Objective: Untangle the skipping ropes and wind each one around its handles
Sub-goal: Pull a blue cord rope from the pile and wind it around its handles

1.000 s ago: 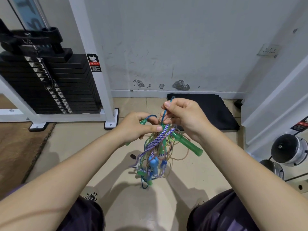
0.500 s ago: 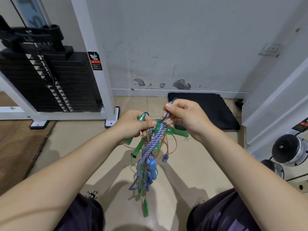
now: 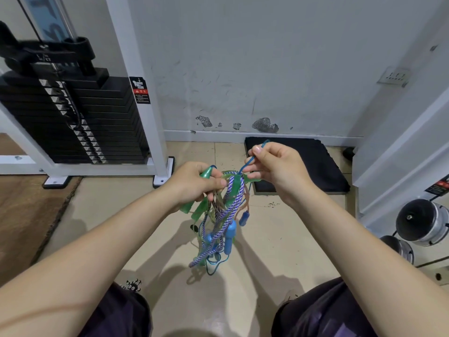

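Note:
A tangle of skipping ropes point(image 3: 220, 222) hangs in the air between my hands, above the tiled floor. It holds a purple-and-white braided rope point(image 3: 227, 210), thin blue, green and clear cords, blue handles point(image 3: 230, 235) and green handles point(image 3: 199, 211). My left hand point(image 3: 194, 182) is closed around the top of the bundle and a green handle point(image 3: 206, 172). My right hand point(image 3: 277, 170) pinches a thin blue cord point(image 3: 247, 162) and holds it up and to the right of the tangle.
A black weight stack in a white frame point(image 3: 73, 117) stands at the left. A black mat point(image 3: 298, 164) lies by the wall behind my right hand. Dumbbells point(image 3: 422, 222) sit at the right. My knees in dark shorts are at the bottom.
The hanging tangle has shifted: the green handle that stuck out to the right has dropped in towards the bundle, and the ropes swing lower. Both hands keep their hold.

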Demonstrator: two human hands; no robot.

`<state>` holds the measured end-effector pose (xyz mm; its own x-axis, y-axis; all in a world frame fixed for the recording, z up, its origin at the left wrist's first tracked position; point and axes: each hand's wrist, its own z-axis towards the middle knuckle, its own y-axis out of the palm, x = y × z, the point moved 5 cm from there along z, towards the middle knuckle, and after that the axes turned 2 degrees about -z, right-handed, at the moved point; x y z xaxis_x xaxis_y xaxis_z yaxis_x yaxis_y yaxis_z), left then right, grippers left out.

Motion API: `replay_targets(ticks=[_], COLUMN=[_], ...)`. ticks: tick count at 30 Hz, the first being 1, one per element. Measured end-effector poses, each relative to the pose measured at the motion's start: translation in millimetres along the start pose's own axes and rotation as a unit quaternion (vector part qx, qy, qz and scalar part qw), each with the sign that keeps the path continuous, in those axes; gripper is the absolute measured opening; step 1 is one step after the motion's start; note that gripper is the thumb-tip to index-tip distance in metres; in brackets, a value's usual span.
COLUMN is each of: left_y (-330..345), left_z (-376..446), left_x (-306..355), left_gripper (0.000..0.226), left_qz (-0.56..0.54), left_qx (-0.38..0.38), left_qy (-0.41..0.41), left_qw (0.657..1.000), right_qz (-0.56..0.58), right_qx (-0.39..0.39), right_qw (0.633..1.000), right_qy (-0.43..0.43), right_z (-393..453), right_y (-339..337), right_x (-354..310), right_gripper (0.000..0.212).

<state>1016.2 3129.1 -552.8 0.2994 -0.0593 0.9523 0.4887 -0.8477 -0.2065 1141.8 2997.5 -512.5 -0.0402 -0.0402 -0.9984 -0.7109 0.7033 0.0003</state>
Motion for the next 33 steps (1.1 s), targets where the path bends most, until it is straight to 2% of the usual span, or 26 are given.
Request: replay_targets(ticks=[4, 8, 15, 20, 23, 26, 29, 33], left_y=[11.2, 15.1, 15.3, 6.9, 2.0, 1.9, -0.2, -11.0], left_z=[-7.9, -13.3, -13.0, -9.2, -9.2, -11.1, -11.2, -3.8], left_x=[4.3, 9.9, 6.5, 9.1, 13.0, 15.8, 17.4, 9.0], left_gripper=[0.034, 0.009, 0.014, 0.016, 0.007, 0.005, 0.004, 0.007], left_qz=[0.013, 0.034, 0.014, -0.035, -0.035, -0.036, -0.023, 0.05], left_qx=[-0.065, -0.075, -0.112, -0.074, -0.044, -0.039, -0.03, 0.003], left_qy=[0.02, 0.055, 0.039, 0.026, 0.04, 0.055, 0.053, 0.051], left_qw=[0.998, 0.995, 0.993, 0.996, 0.998, 0.997, 0.998, 0.997], right_qz=[0.032, 0.033, -0.079, -0.104, -0.062, -0.036, -0.048, -0.011], right_qx=[-0.05, -0.067, -0.079, -0.081, -0.044, -0.063, -0.087, -0.07], right_qw=[0.998, 0.997, 0.994, 0.991, 0.997, 0.997, 0.995, 0.997], right_qy=[-0.009, -0.018, 0.007, 0.027, 0.025, 0.021, 0.014, -0.011], right_z=[-4.0, -4.1, -0.5, -0.1, 3.4, 3.0, 0.5, -0.4], right_y=[8.3, 10.6, 5.7, 4.7, -1.6, 2.1, 7.3, 5.6], right_x=[-5.5, -8.6, 4.3, 9.6, 7.2, 6.6, 6.5, -0.2], right_gripper=[0.017, 0.015, 0.016, 0.019, 0.025, 0.022, 0.02, 0.019])
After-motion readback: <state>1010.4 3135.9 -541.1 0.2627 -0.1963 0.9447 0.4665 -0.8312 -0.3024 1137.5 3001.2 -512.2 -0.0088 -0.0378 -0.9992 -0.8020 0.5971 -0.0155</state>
